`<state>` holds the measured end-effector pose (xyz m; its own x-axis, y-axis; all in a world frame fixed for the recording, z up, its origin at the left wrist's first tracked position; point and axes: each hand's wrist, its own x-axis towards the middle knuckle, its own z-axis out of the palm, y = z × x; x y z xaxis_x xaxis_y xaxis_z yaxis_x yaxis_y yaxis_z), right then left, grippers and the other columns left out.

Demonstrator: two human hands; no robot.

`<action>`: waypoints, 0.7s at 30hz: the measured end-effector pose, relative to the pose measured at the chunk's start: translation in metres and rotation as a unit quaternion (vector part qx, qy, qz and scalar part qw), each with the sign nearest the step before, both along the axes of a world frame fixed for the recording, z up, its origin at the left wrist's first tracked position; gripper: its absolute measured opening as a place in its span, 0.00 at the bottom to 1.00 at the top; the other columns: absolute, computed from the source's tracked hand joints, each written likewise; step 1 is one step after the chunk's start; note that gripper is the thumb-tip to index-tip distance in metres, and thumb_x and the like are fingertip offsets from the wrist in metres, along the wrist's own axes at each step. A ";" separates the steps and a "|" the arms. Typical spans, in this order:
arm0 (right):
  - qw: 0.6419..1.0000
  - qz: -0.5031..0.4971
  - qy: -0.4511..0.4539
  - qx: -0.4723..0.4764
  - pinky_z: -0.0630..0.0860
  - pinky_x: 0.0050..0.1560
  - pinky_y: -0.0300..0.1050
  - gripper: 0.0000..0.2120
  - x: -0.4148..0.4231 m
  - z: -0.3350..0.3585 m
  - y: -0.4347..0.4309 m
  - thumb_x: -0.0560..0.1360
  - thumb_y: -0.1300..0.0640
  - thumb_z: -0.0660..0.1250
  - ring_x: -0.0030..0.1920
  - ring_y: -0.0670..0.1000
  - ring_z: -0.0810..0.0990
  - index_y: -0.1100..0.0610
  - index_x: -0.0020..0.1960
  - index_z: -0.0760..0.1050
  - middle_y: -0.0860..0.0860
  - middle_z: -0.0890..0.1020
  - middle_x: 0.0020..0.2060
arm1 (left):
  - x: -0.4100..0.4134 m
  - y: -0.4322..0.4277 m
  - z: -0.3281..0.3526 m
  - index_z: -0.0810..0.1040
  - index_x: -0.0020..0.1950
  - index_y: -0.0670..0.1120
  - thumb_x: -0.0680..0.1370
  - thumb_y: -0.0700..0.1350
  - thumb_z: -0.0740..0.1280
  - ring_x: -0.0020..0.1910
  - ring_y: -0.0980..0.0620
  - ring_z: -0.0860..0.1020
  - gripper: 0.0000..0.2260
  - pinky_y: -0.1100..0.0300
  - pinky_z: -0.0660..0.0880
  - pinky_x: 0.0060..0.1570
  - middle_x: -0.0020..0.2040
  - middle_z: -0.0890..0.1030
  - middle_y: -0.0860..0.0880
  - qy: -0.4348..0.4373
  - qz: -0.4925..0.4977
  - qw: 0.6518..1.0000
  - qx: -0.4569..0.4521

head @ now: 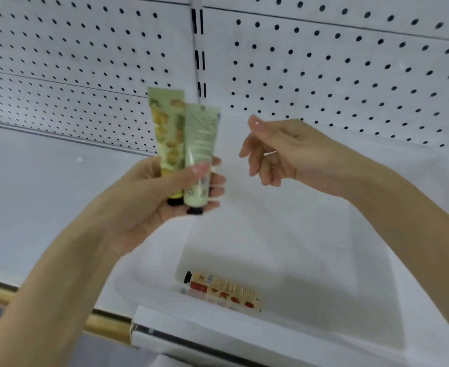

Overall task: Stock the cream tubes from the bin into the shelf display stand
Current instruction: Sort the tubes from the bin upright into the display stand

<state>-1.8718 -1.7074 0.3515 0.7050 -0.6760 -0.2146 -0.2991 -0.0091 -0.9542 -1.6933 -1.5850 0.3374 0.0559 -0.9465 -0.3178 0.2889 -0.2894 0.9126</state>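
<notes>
Plainly, the left hand (149, 197) gripped two tubes upright, caps down: a yellow fruit-print tube (168, 128) and, touching it at 3 o'clock, a pale green tube (199, 139). The right hand (279, 152) hung empty, fingers loosely curled, nearby at 3 o'clock. An orange tube (223, 290) lay in the clear stand (363, 287) at 6 o'clock. Best, I thought, to pinch one tube by its crimped top

L hand (149, 197) mid-frame holds left tube (167, 128) & right tube (200, 139) upright, side by side, caps down. R hand (279, 152) to their right, apart. Below, third tube (223, 290) lies in display stand (191, 329) on shelf (45, 194); pegboard (324, 75) behind.
</notes>
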 end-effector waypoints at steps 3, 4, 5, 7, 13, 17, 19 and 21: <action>0.994 0.045 0.096 0.041 0.80 0.37 0.39 0.14 -0.005 -0.030 0.012 0.77 0.55 0.65 0.34 0.51 0.83 0.67 0.49 0.77 0.58 0.81 0.37 | 0.004 -0.001 -0.008 0.86 0.46 0.44 0.65 0.44 0.71 0.45 0.48 0.84 0.11 0.57 0.81 0.44 0.44 0.85 0.43 0.048 0.065 0.996 -0.024; 0.985 0.088 0.141 0.054 0.81 0.42 0.40 0.12 -0.006 -0.045 0.023 0.76 0.56 0.67 0.39 0.51 0.84 0.66 0.50 0.77 0.57 0.82 0.41 | 0.002 -0.001 -0.011 0.85 0.48 0.43 0.67 0.43 0.69 0.46 0.48 0.84 0.12 0.56 0.81 0.47 0.45 0.85 0.43 0.050 0.063 0.996 -0.028; 0.971 0.140 0.188 0.056 0.81 0.48 0.41 0.10 -0.006 -0.060 0.036 0.76 0.56 0.67 0.44 0.51 0.84 0.63 0.52 0.79 0.56 0.83 0.44 | 0.000 -0.001 -0.014 0.84 0.50 0.42 0.69 0.42 0.67 0.47 0.47 0.84 0.12 0.57 0.80 0.49 0.46 0.85 0.43 0.043 0.056 0.997 -0.033; 0.944 0.208 0.252 0.033 0.79 0.55 0.44 0.10 -0.005 -0.083 0.055 0.76 0.54 0.67 0.50 0.51 0.83 0.59 0.54 0.80 0.53 0.83 0.49 | -0.004 -0.001 -0.016 0.81 0.53 0.43 0.71 0.41 0.66 0.48 0.47 0.84 0.12 0.58 0.80 0.49 0.46 0.85 0.44 0.006 0.040 0.998 -0.041; 0.934 0.227 0.268 0.062 0.77 0.52 0.42 0.11 0.007 -0.099 0.076 0.76 0.51 0.66 0.50 0.51 0.81 0.56 0.55 0.79 0.50 0.82 0.50 | -0.010 -0.003 -0.018 0.80 0.55 0.45 0.70 0.43 0.67 0.50 0.48 0.83 0.14 0.50 0.77 0.56 0.48 0.85 0.44 -0.070 0.026 0.997 -0.037; 0.934 0.224 0.260 0.103 0.72 0.48 0.37 0.10 0.007 -0.101 0.078 0.76 0.50 0.67 0.46 0.46 0.77 0.54 0.53 0.78 0.48 0.80 0.46 | -0.010 -0.004 -0.019 0.80 0.56 0.44 0.71 0.43 0.67 0.51 0.48 0.83 0.14 0.50 0.77 0.56 0.49 0.85 0.44 -0.076 0.021 0.996 -0.042; 0.934 0.217 0.263 0.107 0.73 0.48 0.38 0.10 0.007 -0.100 0.075 0.77 0.50 0.65 0.46 0.47 0.77 0.56 0.53 0.78 0.49 0.80 0.46 | -0.009 -0.005 -0.019 0.80 0.56 0.44 0.71 0.43 0.67 0.51 0.48 0.83 0.14 0.51 0.77 0.55 0.48 0.85 0.44 -0.074 0.025 0.996 -0.047; 0.940 0.203 0.248 0.119 0.75 0.47 0.44 0.11 0.006 -0.097 0.070 0.78 0.52 0.63 0.45 0.50 0.80 0.59 0.52 0.78 0.53 0.81 0.46 | -0.008 -0.005 -0.022 0.80 0.56 0.44 0.71 0.43 0.67 0.51 0.48 0.83 0.15 0.52 0.77 0.55 0.48 0.85 0.44 -0.076 0.024 0.995 -0.057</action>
